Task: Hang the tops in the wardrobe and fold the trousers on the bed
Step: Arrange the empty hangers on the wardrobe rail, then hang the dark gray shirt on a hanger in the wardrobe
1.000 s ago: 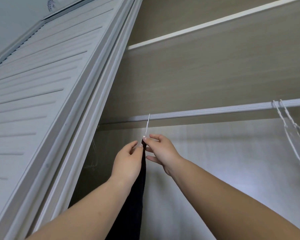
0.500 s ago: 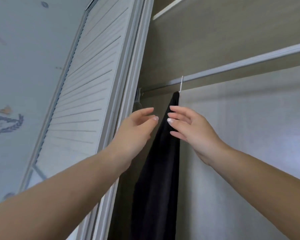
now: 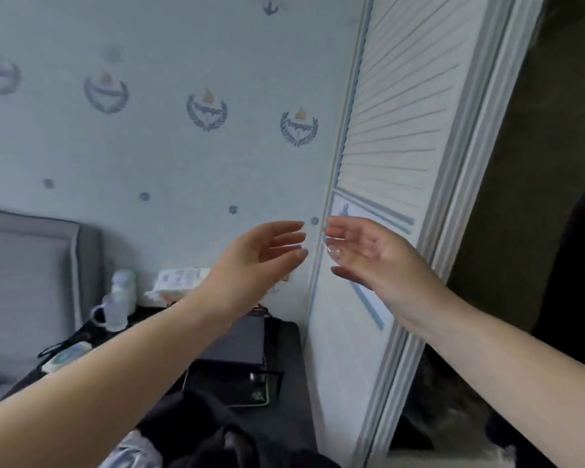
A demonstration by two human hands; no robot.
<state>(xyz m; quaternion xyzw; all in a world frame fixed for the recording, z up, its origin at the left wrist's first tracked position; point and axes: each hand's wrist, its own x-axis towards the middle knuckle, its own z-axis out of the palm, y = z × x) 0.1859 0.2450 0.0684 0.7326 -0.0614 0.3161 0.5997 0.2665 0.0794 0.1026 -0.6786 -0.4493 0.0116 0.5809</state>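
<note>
My left hand (image 3: 260, 255) and my right hand (image 3: 368, 255) are raised in front of me, palms facing each other, fingers relaxed and holding nothing. They hover in front of the white louvred wardrobe door (image 3: 395, 146). The dark wardrobe interior (image 3: 561, 231) shows at the right; the hung black top and the rail are out of view. A heap of dark clothing (image 3: 210, 430) lies at the bottom of the frame, below my left forearm.
A dark bedside table (image 3: 284, 366) carries a black box (image 3: 237, 342), a tablet (image 3: 230, 386), a clear bottle (image 3: 120, 298) and a white packet (image 3: 179, 282). A grey padded headboard (image 3: 31, 271) stands at the left against patterned wallpaper (image 3: 149, 113).
My view has swung left and down, away from the rail and the hung black top. Both hands have come away from the garment and stay open.
</note>
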